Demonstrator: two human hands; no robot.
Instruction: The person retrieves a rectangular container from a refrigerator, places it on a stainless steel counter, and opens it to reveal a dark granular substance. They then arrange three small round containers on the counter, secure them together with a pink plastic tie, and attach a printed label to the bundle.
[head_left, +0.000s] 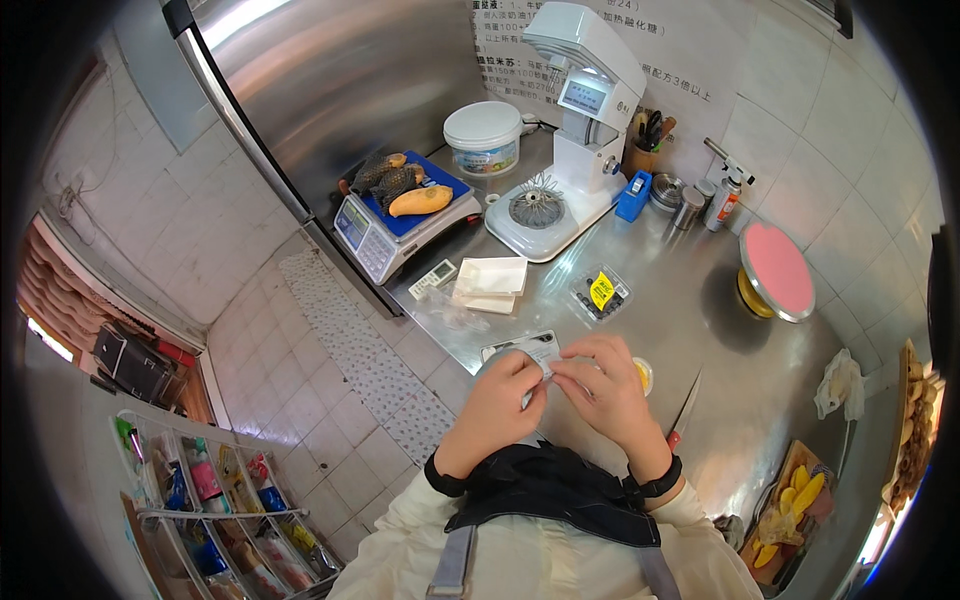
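My left hand and my right hand meet above the near edge of the steel table. Their fingertips pinch a small, pale, thin piece, mostly covered by the fingers; its exact kind is unclear. Just beyond them lies a flat, pale, phone-like object with a dark border, partly hidden by my left hand. A small round container with yellow contents shows from behind my right hand. A clear plastic box of blueberries with a yellow label sits farther off. To the right rests a knife with a red handle.
White cartons, a remote control and a digital scale bearing fruit stand at left. Behind are a white stand mixer and a lidded bucket. A pink-topped turntable and a torch occupy the right.
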